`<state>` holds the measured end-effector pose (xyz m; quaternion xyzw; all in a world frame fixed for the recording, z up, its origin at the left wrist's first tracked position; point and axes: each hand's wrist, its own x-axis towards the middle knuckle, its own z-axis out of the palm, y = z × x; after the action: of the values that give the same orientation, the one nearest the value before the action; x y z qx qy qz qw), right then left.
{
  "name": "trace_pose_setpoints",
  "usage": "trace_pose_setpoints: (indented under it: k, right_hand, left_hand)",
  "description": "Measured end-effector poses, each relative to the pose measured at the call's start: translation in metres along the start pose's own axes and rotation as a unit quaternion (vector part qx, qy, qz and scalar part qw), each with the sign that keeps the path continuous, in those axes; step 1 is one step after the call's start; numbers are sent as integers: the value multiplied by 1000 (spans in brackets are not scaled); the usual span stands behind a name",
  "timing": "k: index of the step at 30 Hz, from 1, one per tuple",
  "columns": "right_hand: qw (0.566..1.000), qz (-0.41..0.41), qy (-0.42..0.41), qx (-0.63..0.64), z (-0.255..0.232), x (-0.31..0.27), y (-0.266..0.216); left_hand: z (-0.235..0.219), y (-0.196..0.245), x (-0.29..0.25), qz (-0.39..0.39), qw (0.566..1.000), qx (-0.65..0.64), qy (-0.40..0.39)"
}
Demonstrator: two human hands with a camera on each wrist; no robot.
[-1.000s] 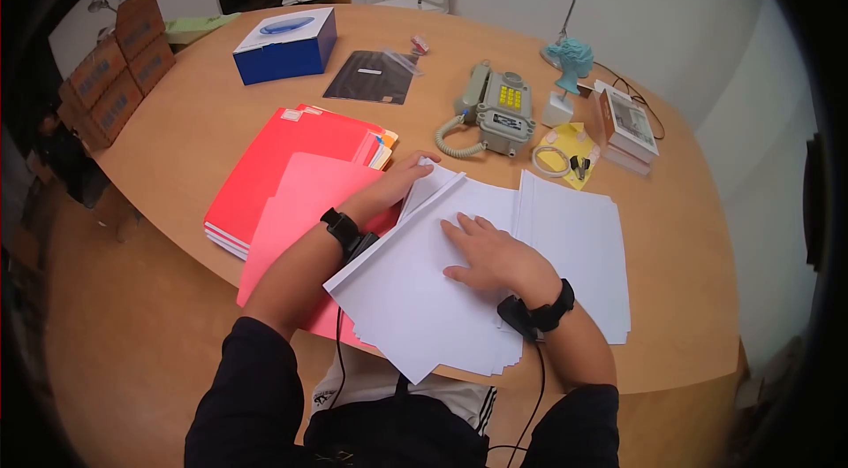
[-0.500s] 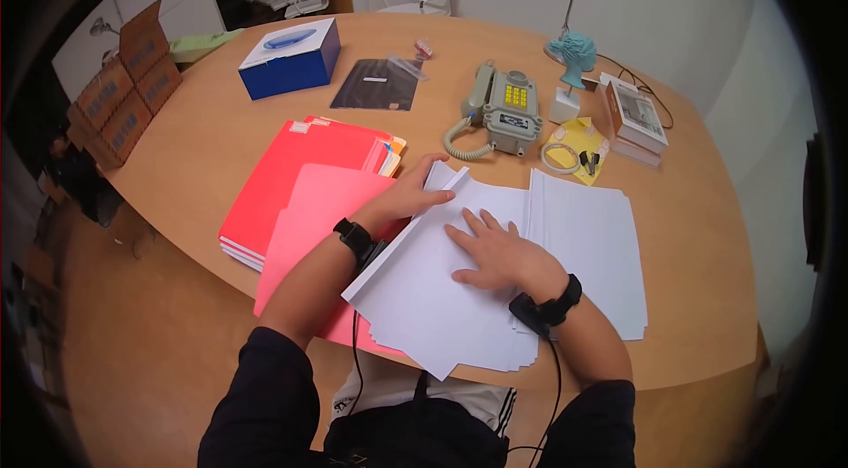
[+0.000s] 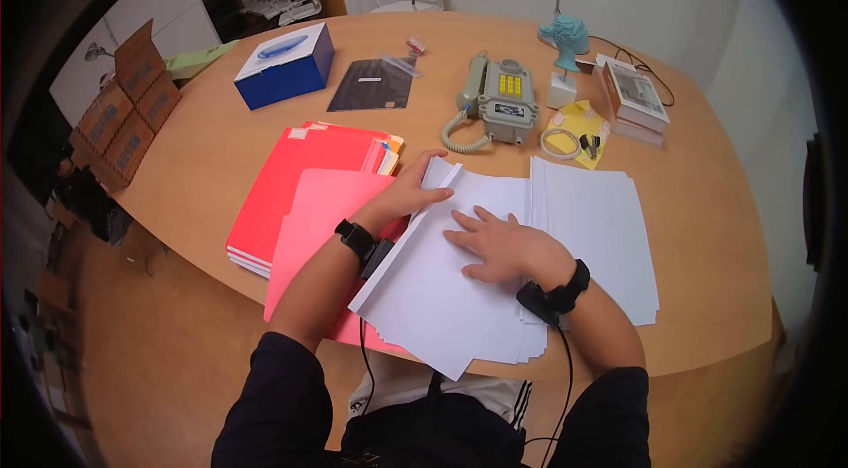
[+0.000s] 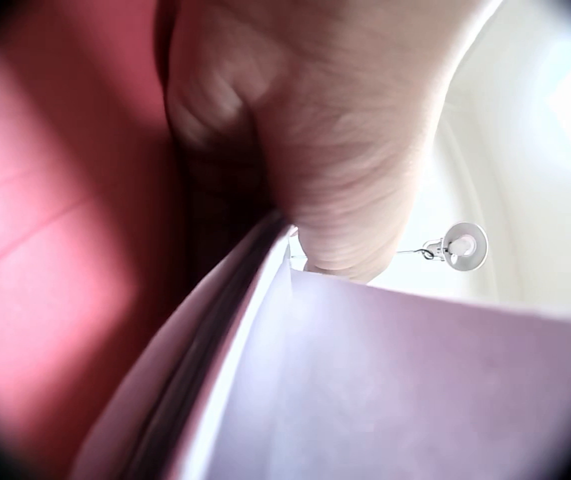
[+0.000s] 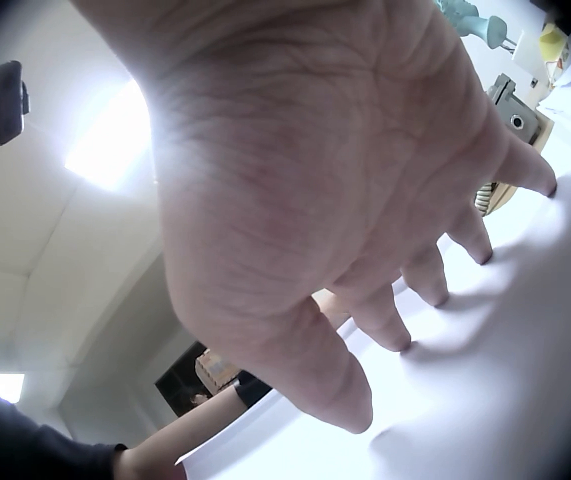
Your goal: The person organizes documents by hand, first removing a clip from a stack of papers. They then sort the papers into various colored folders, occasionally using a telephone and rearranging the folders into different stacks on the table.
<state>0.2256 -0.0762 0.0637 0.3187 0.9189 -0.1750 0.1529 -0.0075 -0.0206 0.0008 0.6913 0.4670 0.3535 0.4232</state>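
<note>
A pile of white paper sheets [image 3: 442, 309] lies in front of me, its left edge lifted and folded up. My left hand [image 3: 408, 194] pinches that raised edge near its far end, thumb on the near side and fingers behind. In the left wrist view, the edge of the paper [image 4: 236, 370] runs up into the grip. With fingers spread, my right hand [image 3: 514, 249] rests on the top sheet, its fingertips touching the paper in the right wrist view. Beside it on the right lies a second pile of white sheets [image 3: 601, 238]. Under my left forearm is a pink folder [image 3: 327, 203].
Red folders [image 3: 287, 172] lie stacked at left. Farther back are a blue box [image 3: 287, 75], a dark sleeve [image 3: 371, 83], and a grey telephone [image 3: 511, 101]. A teal bust [image 3: 565, 35], yellow paper [image 3: 574, 119] with cable, and books [image 3: 636, 97] stand at right. Cords hang from both wrists.
The left thumb has come over the raised paper edge and now pinches it. The right hand stays spread on the top sheet. The head view has shifted slightly.
</note>
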Motion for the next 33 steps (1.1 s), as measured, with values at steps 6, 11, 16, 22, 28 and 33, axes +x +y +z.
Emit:
trace_pose_setpoints:
  k: [6, 11, 16, 22, 28, 33]
  right_hand:
    - [1000, -18, 14, 9, 0, -2, 2]
    - [998, -58, 8, 29, 1, 0, 7]
    - [997, -58, 15, 41, -4, 0, 7]
    - [731, -386, 244, 507, -69, -76, -49]
    - [605, -606, 170, 488, -46, -124, -75]
    - [593, -601, 156, 512, -63, -109, -75]
  left_hand:
    - [0, -1, 0, -6, 1000, 1, -4]
    - [1, -1, -1, 2, 1000, 30, 8]
    - [0, 5, -4, -19, 999, 33, 2]
    - [1, -17, 7, 32, 999, -38, 5]
    - [-1, -12, 5, 42, 998, 37, 1]
    - [-1, 11, -5, -40, 999, 26, 5]
